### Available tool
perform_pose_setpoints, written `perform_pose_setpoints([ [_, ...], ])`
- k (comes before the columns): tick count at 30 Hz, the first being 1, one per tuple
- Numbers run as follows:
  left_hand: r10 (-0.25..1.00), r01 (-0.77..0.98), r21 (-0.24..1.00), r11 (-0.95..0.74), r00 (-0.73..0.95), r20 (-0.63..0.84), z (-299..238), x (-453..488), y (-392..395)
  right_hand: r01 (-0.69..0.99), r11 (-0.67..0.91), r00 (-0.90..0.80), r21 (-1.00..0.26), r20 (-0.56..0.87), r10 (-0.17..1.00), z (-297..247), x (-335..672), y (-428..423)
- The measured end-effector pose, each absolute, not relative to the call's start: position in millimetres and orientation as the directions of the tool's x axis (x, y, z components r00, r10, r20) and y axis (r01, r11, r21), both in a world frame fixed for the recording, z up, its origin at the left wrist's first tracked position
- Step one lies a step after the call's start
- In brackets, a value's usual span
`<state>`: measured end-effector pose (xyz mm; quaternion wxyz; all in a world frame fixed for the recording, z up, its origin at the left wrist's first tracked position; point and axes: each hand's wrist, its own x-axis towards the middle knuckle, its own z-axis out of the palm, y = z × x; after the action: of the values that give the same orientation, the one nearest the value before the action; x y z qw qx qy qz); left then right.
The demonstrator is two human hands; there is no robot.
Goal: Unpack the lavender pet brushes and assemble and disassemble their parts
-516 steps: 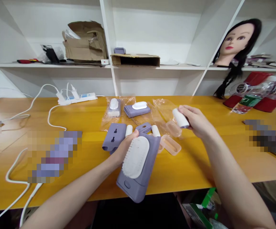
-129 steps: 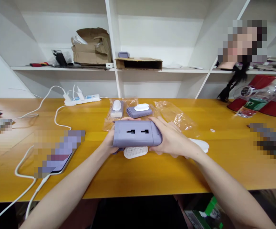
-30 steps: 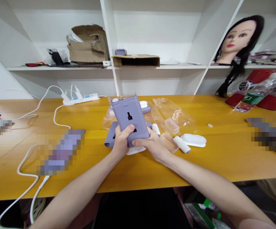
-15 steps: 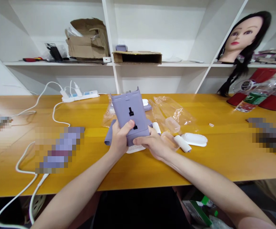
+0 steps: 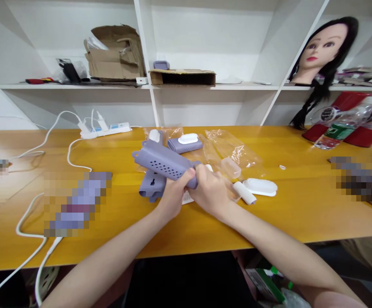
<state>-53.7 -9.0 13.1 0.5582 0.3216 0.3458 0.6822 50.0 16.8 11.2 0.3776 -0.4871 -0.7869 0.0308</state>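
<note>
The left hand (image 5: 174,199) and right hand (image 5: 209,192) clench one end of a long lavender plastic casing with round holes (image 5: 163,164), which juts from the grip toward ten o'clock. A slotted lavender plastic housing (image 5: 152,187) lies on the orange wooden table (image 5: 205,231) just below it, at nine o'clock from the hands.

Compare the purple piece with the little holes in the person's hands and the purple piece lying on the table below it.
The perforated lilac casing is held up in the left hand and right hand; the slotted lilac casing rests on the table. The perforated casing shows rows of small round holes; the slotted casing shows a dark slot instead. Both are matte lilac plastic.
</note>
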Motion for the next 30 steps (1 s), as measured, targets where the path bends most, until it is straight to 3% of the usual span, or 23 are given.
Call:
perform_pose_setpoints([
  [2, 0.987, -0.587, 0.802, -0.108, -0.161, 0.015, 10, -56, -7, 0.779, 0.579, -0.372, -0.242, 0.566, 0.736, 6, 47, 14],
  [5, 0.992, -0.605, 0.793, -0.073, -0.126, -0.005, 9, -69, -1, 0.731, 0.662, -0.479, -0.167, 0.565, 0.672, 4, 49, 11],
  [8, 0.999, -0.568, 0.822, -0.038, -0.032, 0.024, 12, -87, 4, 0.579, 0.784, -0.524, -0.224, 0.634, 0.568, 10, 60, 11],
  [10, 0.998, -0.550, 0.835, -0.013, 0.041, 0.042, 15, -97, 5, 0.460, 0.815, -0.480, -0.352, 0.673, 0.562, 17, 67, 13],
  [12, 0.997, -0.554, 0.833, -0.007, 0.060, 0.049, 17, -102, 6, 0.388, 0.748, -0.364, -0.538, 0.657, 0.661, 23, 73, 18],
  [14, 0.997, -0.557, 0.831, -0.007, 0.057, 0.046, 17, -102, 6, 0.312, 0.617, -0.290, -0.722, 0.546, 0.786, 27, 75, 23],
  [18, 0.994, -0.517, 0.855, -0.034, 0.069, 0.082, 16, -97, 6, 0.061, 0.328, -0.400, -0.943, 0.278, 0.873, 33, 75, 29],
  [22, 0.988, -0.493, 0.863, -0.113, 0.034, 0.150, 15, -95, 7, 0.008, 0.171, -0.485, -0.985, 0.145, 0.863, 38, 75, 27],
  [30, 0.980, -0.458, 0.876, -0.154, 0.041, 0.194, 20, -89, 1, -0.078, 0.024, -0.514, -0.997, 0.061, 0.856, 35, 70, 27],
])
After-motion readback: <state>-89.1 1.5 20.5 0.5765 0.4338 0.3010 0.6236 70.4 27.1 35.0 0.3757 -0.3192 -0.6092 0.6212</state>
